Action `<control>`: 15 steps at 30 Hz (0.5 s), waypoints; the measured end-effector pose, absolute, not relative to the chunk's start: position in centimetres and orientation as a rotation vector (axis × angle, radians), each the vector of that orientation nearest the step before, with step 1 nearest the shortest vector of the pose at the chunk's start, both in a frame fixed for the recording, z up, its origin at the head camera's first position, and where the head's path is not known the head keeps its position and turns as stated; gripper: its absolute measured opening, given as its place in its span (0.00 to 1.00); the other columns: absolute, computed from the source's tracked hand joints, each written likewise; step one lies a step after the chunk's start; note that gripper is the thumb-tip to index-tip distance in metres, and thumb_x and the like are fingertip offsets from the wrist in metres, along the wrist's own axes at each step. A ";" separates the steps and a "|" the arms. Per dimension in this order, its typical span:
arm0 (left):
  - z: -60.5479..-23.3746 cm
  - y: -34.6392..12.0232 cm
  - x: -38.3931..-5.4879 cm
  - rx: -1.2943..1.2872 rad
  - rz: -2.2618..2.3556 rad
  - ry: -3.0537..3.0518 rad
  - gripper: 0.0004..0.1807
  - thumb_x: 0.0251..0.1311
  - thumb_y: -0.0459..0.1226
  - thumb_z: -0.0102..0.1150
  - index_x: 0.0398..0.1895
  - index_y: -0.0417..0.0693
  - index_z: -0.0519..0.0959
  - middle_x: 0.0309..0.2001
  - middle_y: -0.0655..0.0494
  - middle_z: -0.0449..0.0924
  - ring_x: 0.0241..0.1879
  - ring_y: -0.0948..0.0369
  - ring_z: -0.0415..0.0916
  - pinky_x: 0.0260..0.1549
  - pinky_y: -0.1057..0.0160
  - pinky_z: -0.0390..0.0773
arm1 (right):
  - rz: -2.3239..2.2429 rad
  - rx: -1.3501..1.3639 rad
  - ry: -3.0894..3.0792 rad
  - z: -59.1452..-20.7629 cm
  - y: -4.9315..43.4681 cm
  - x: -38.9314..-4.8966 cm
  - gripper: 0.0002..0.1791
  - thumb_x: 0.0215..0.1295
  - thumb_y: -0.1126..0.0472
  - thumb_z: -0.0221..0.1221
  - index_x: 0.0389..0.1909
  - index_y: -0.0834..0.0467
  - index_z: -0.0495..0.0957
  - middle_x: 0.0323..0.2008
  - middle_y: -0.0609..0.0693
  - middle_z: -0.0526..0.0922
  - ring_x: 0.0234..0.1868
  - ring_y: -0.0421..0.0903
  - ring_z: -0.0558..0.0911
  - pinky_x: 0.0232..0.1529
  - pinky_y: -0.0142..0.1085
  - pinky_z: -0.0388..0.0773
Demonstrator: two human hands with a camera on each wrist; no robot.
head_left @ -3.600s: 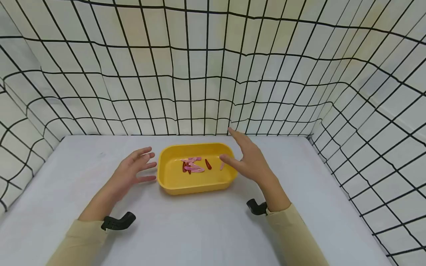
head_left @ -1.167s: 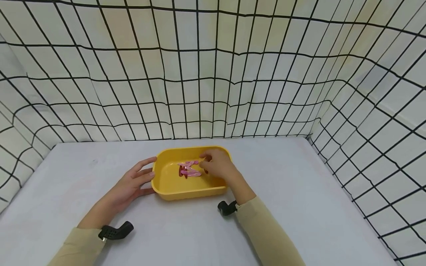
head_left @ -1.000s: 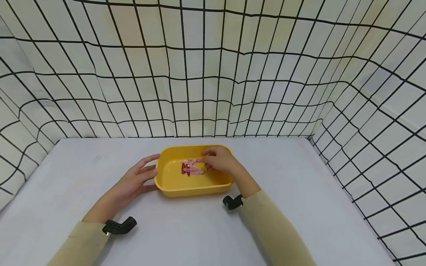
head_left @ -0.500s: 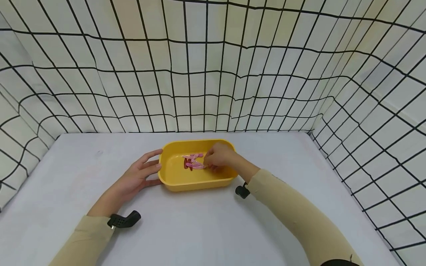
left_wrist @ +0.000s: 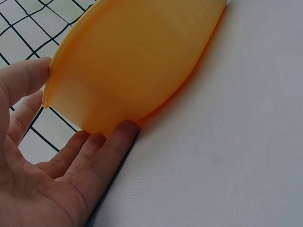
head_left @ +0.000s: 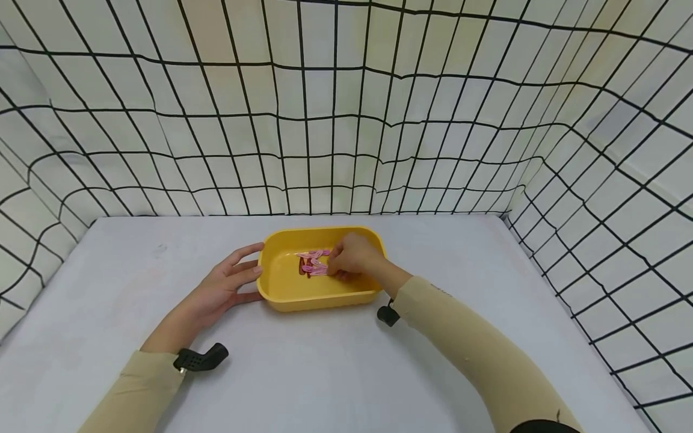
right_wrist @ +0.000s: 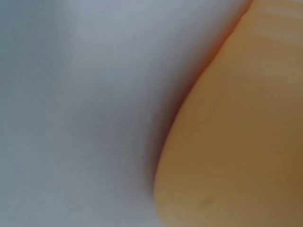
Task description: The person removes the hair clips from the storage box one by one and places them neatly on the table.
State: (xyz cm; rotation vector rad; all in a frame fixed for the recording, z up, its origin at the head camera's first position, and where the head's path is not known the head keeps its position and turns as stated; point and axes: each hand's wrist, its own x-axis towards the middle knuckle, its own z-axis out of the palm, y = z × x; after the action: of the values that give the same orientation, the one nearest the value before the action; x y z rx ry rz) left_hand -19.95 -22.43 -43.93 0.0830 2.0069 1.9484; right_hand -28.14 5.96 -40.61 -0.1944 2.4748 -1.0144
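Note:
A yellow plastic tray (head_left: 287,293) stands on the white table, with pink hair clips (head_left: 316,270) and red hair clips (head_left: 302,266) bunched left of its middle. My left hand (head_left: 224,285) touches the tray's left end with its fingers spread. In the left wrist view those fingertips (left_wrist: 125,128) meet the outer wall and rim. My right hand (head_left: 354,255) is inside the tray's right half, fingers bent down right at the pink clips' right ends. Its fingertips are hidden, so I cannot tell whether they pinch a clip. The right wrist view shows only the tray's outer wall (right_wrist: 227,156) and table.
Black netting (head_left: 319,114) over pale cloth walls rises behind and on both sides of the white table (head_left: 325,373). A black wrist device (head_left: 201,358) sits at my left cuff, and another dark device (head_left: 387,315) at my right.
My left hand has come against the tray's left end. From above the right rim, my right hand has reached into the tray, then shifted slightly left beside the pink clips.

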 end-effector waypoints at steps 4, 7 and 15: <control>-43.8 -22.4 -19.9 0.081 1.955 1.993 0.34 0.74 0.44 0.53 0.78 0.61 0.53 0.77 0.41 0.51 0.67 0.44 0.66 0.54 0.49 0.81 | -1.082 -0.178 2.412 -40.8 6.0 -28.1 0.06 0.56 0.62 0.72 0.31 0.59 0.84 0.26 0.53 0.86 0.22 0.44 0.83 0.27 0.32 0.84; -43.8 -22.4 -19.8 0.081 1.959 1.989 0.34 0.74 0.44 0.53 0.78 0.61 0.53 0.77 0.42 0.51 0.66 0.47 0.68 0.54 0.49 0.81 | -1.140 -0.160 2.350 -40.8 6.2 -28.0 0.07 0.57 0.62 0.71 0.33 0.59 0.84 0.26 0.53 0.86 0.21 0.43 0.82 0.25 0.31 0.83; -43.7 -22.5 -19.7 0.107 1.955 1.996 0.35 0.73 0.45 0.54 0.78 0.61 0.53 0.77 0.40 0.50 0.65 0.48 0.69 0.54 0.50 0.81 | -1.330 -0.150 2.159 -40.2 6.5 -27.8 0.08 0.65 0.62 0.64 0.42 0.62 0.85 0.25 0.52 0.82 0.22 0.42 0.77 0.24 0.28 0.79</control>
State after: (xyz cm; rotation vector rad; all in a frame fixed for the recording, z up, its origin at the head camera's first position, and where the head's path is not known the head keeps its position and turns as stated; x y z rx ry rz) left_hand -19.74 -22.53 -43.72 0.1067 1.9957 1.9552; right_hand -27.82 6.46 -40.15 -0.1504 2.1587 -1.3304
